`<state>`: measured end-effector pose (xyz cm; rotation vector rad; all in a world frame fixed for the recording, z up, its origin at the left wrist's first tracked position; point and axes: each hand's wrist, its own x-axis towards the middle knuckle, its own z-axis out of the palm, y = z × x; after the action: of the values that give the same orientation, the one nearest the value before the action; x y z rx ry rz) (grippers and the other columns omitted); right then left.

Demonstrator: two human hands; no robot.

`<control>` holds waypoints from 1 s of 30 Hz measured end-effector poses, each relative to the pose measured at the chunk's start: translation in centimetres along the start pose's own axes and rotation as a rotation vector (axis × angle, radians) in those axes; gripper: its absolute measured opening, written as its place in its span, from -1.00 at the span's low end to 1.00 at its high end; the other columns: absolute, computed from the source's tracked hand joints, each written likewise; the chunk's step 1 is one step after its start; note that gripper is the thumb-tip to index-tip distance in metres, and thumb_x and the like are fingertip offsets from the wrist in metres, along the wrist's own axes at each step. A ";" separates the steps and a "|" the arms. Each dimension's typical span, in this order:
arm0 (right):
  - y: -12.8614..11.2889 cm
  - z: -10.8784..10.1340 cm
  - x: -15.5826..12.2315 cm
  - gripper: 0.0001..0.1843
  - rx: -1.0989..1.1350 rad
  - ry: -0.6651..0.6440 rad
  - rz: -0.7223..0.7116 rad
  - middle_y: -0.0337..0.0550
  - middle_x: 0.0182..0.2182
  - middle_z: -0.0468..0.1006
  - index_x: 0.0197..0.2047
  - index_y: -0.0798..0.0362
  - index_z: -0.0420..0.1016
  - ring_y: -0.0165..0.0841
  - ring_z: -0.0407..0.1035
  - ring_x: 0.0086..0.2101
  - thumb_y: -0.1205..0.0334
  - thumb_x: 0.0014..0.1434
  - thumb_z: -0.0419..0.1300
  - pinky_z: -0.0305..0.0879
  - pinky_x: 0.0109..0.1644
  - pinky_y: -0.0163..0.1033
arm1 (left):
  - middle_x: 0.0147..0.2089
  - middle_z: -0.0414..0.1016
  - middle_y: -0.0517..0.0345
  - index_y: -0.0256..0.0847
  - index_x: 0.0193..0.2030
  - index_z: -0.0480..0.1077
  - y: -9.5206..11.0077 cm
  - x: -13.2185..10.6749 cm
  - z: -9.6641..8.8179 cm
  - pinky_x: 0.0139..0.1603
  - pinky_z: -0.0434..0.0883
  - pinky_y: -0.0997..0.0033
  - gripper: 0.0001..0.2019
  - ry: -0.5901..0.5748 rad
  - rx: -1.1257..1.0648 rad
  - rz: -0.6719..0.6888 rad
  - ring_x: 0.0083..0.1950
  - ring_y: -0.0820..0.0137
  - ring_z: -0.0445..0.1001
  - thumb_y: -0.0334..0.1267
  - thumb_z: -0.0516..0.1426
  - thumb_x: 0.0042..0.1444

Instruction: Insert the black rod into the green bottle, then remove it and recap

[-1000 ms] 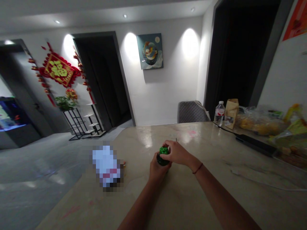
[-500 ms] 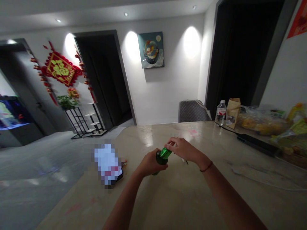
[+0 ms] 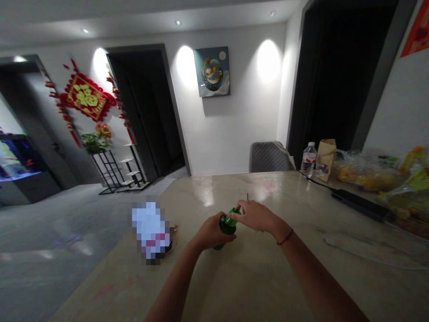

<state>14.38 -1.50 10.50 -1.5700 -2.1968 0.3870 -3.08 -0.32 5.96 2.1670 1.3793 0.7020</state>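
My left hand (image 3: 210, 232) is wrapped round the body of a small green bottle (image 3: 227, 222) held just above the beige table (image 3: 254, 277). The bottle leans with its neck to the upper right. My right hand (image 3: 255, 214) pinches the top of the neck, fingers closed on the cap end. A thin dark stick pokes up just above my right fingers. A red cord sits on my right wrist.
A blurred white object (image 3: 150, 230) lies on the table to the left. At the far right stand a water bottle (image 3: 308, 159), a paper bag (image 3: 325, 158), plastic bags of food (image 3: 368, 172) and a black bar (image 3: 358, 201). A grey chair (image 3: 268, 156) stands behind the table.
The bottle went from upright in both hands to tilted with its neck to the right. Both hands have since dropped slightly toward the table.
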 end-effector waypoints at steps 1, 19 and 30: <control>0.0 0.1 0.0 -0.51 -0.010 0.003 0.009 -0.04 -0.39 0.50 -0.25 0.08 0.41 -0.28 0.37 -0.37 -0.18 0.06 -0.01 0.12 -0.37 -0.28 | -0.33 0.47 0.17 -0.20 -0.24 0.36 0.0 0.0 0.0 -0.29 0.28 0.45 -0.54 0.009 -0.014 -0.002 -0.30 0.35 0.40 -0.13 0.26 -0.38; 0.4 0.7 -0.5 -0.50 0.270 -0.022 -0.266 0.05 0.03 0.27 0.12 0.09 0.06 -0.33 0.26 -0.06 0.16 0.13 0.04 0.12 -0.03 -0.26 | -0.36 0.46 0.17 -0.22 -0.28 0.35 -0.2 0.1 -0.1 -0.37 0.27 0.46 -0.57 -0.001 0.000 0.004 -0.35 0.37 0.38 -0.07 0.24 -0.34; 0.2 1.2 -0.2 -0.54 0.191 0.026 -0.075 0.01 -0.18 0.39 -0.02 0.12 0.10 -0.33 0.34 -0.29 0.19 0.03 0.10 0.17 -0.22 -0.25 | -0.38 0.45 0.19 -0.22 -0.27 0.36 0.0 0.0 0.1 -0.39 0.25 0.48 -0.56 -0.024 -0.007 -0.012 -0.37 0.38 0.37 -0.09 0.24 -0.35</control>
<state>14.03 -1.56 9.36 -1.3803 -2.1232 0.5334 -3.05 -0.33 5.90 2.1531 1.3751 0.6736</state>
